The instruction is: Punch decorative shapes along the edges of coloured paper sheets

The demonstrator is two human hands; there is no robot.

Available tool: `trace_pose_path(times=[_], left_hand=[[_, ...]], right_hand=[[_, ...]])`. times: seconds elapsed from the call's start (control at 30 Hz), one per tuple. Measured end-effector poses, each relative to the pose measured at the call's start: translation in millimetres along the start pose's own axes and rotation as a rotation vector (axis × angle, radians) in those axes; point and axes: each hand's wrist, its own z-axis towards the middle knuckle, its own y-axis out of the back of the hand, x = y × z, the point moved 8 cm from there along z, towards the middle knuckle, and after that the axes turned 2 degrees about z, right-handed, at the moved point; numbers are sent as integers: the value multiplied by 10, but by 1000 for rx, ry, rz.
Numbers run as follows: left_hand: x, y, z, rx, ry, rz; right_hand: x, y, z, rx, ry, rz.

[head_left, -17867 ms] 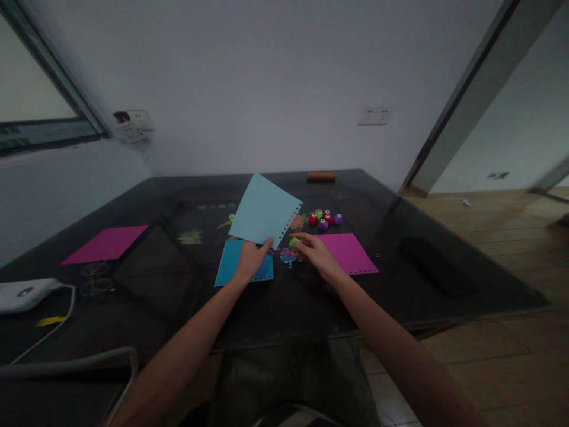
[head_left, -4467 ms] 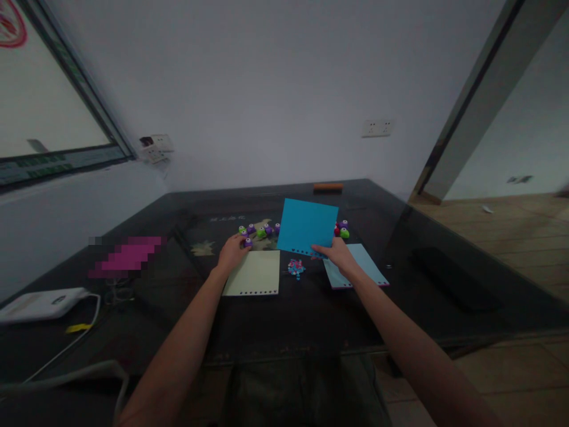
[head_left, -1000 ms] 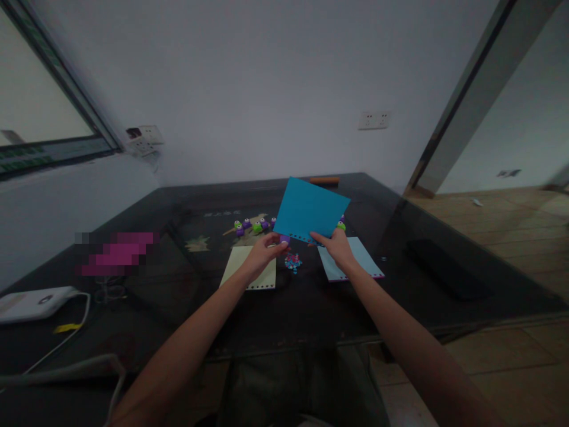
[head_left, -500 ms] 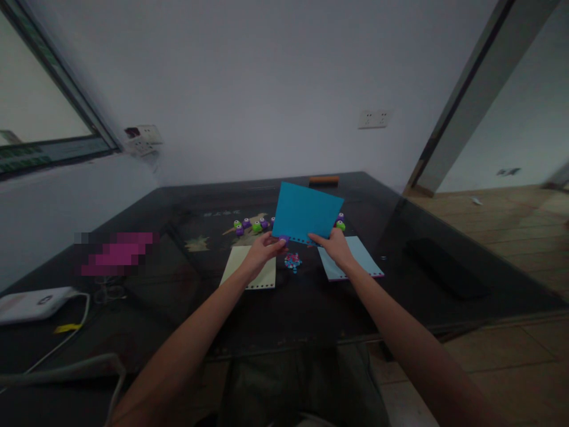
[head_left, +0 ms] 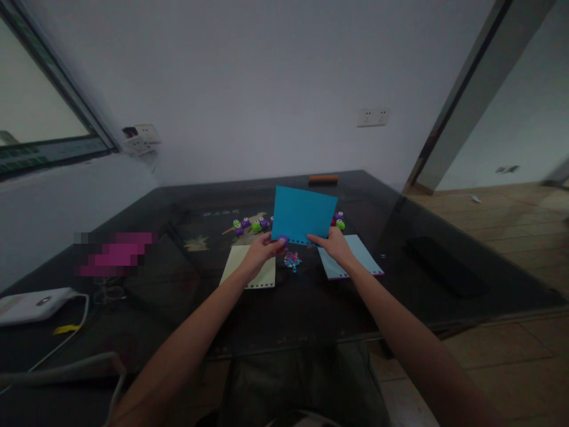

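Observation:
A blue sheet (head_left: 304, 212) with a row of holes along its lower edge is held up above the table. My right hand (head_left: 336, 246) pinches its lower right part, thumb on the near face. At the lower left corner, my left hand (head_left: 260, 252) is closed on a small purple round piece (head_left: 283, 239), which touches or overlaps the sheet's edge; its exact kind is unclear. Below my hands lies a small pile of pink, blue and white bits (head_left: 292, 260). A cream holed pad (head_left: 242, 270) rests under my left forearm, a pale blue one (head_left: 355, 255) beside my right.
Several green and purple eyed figures (head_left: 256, 225) stand behind the sheet, partly hidden by it. An orange-brown roll (head_left: 323, 179) lies at the table's back edge. A dark flat object (head_left: 447, 267) is at right; a white device (head_left: 35, 305) with a cable sits far left.
The blue sheet has shifted slightly left and down and tilts less. Both hands keep nearly the same places and grips.

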Motion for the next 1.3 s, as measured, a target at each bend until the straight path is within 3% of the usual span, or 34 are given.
trace_pose_path(times=[0.5, 1.3], left_hand=[[-14, -33, -32, -13, 29, -46], [0, -1, -38, -34, 68, 77]], right_hand=[[48, -64, -1, 104, 59, -80], [130, -77, -12, 140, 120, -133]])
